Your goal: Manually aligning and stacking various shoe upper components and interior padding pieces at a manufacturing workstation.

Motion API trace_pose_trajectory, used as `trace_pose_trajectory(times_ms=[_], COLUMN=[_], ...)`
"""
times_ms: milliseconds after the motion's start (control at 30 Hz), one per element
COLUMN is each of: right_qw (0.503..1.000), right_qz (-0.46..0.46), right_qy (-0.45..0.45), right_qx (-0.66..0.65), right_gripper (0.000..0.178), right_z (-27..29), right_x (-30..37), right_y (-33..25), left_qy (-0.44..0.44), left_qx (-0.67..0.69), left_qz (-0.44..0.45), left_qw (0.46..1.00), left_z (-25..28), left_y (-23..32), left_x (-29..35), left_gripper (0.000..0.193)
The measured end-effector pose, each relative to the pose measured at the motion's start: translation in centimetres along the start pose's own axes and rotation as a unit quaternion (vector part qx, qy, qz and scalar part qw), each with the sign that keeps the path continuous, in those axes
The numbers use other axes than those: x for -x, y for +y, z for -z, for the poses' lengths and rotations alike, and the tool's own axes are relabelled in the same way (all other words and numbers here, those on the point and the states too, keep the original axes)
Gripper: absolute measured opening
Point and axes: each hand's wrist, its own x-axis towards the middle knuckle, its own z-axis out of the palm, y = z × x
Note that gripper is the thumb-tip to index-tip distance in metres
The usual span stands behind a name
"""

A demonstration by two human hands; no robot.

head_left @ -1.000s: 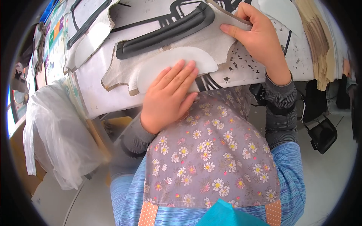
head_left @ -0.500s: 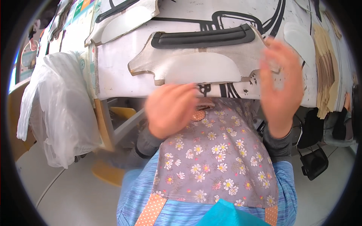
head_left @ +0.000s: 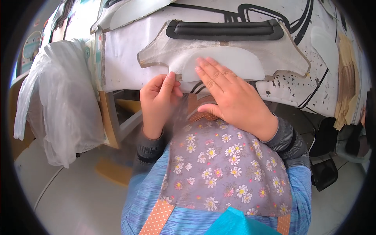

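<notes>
A flat grey fabric piece [head_left: 158, 55], which looks like a shoe upper, lies at the table's front edge. It has a black padded strip [head_left: 225, 30] along its far side and a white half-moon patch [head_left: 244, 62] on its near half. My right hand [head_left: 235, 96] rests on the patch, its fingers outstretched and flat. At the lower left corner of the piece, my left hand [head_left: 156, 98] has its thumb and fingers closed at the edge. The fingertips under that thumb are partly hidden.
A similar piece [head_left: 135, 15] lies at the far left. White half-moon patches [head_left: 325, 45] and a row of tan strips [head_left: 346, 74] are on the right. A translucent plastic bag [head_left: 64, 102] hangs by the table's left side. A black bag [head_left: 325, 174] is low at right.
My right hand has come left from beyond the piece's right end onto the white patch. My left hand has moved slightly left to the lower left corner and closed there.
</notes>
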Motion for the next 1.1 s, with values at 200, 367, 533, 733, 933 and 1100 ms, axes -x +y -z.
trace_pose_trajectory(times_ms=[200, 367, 533, 733, 933, 1100], right_qw=[0.997, 0.992, 0.989, 0.985, 0.986, 0.999], right_qz=[-0.030, -0.049, -0.064, -0.075, -0.073, -0.035], right_qy=[-0.037, -0.050, -0.059, -0.061, -0.051, -0.010], right_qx=[0.055, 0.107, 0.121, 0.141, 0.138, 0.035], right_gripper=[0.085, 0.088, 0.089, 0.091, 0.094, 0.087], right_z=[-1.1, -1.3, -1.6, -2.0, -1.8, -1.3], right_x=[-0.3, -0.6, -1.0, -1.0, -1.2, -0.6], right_y=[-0.7, -1.2, -1.3, -1.5, -1.8, 0.1], left_qy=[0.023, 0.045, 0.029, 0.012, 0.001, -0.002], left_qx=[-0.086, -0.111, -0.083, 0.013, 0.053, 0.063], left_qz=[-0.043, -0.106, -0.090, -0.056, -0.067, -0.053], left_qw=[0.995, 0.987, 0.992, 0.998, 0.996, 0.997], left_z=[0.4, 0.0, -0.2, -0.9, -1.1, -0.5], left_y=[-2.5, -4.2, -4.3, -3.3, -2.8, -2.9], left_x=[1.1, 1.5, 2.0, 2.5, 2.4, 2.3], left_gripper=[0.027, 0.027, 0.027, 0.028, 0.029, 0.031])
